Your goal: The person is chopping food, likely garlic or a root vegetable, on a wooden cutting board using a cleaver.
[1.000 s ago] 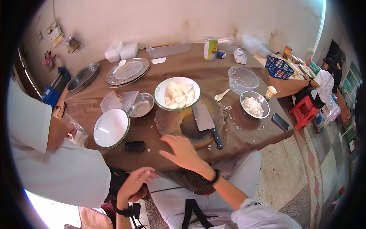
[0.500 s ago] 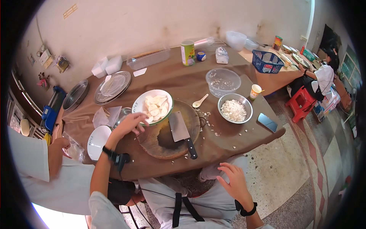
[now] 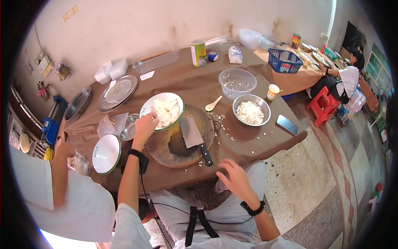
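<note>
My left hand (image 3: 146,125) reaches over the near left rim of a white, green-edged bowl (image 3: 146,108), its fingers closed in a pinch beside the pale slices (image 3: 167,113) inside. What they grip, if anything, is hidden. The bowl rests partly on a round wooden chopping board (image 3: 166,158). On the board lies a cleaver (image 3: 191,133), its black handle pointing toward me. My right hand (image 3: 236,179) hovers above my lap, open and holding nothing, just off the table edge near that handle. Right of the board stands a metal bowl of chopped white pieces (image 3: 251,113).
An empty white bowl (image 3: 107,154) sits by my left forearm; a co-worker's arm (image 3: 61,174) is close beside it. A spoon (image 3: 213,103), clear plastic bowl (image 3: 237,84), paper cup (image 3: 272,92) and phone (image 3: 287,124) lie to the right. Someone sits by a red stool (image 3: 322,106).
My left hand has moved from the bowl's near edge in over the slices, and its spread fingers have closed. My right hand has shifted left and up toward the table edge.
</note>
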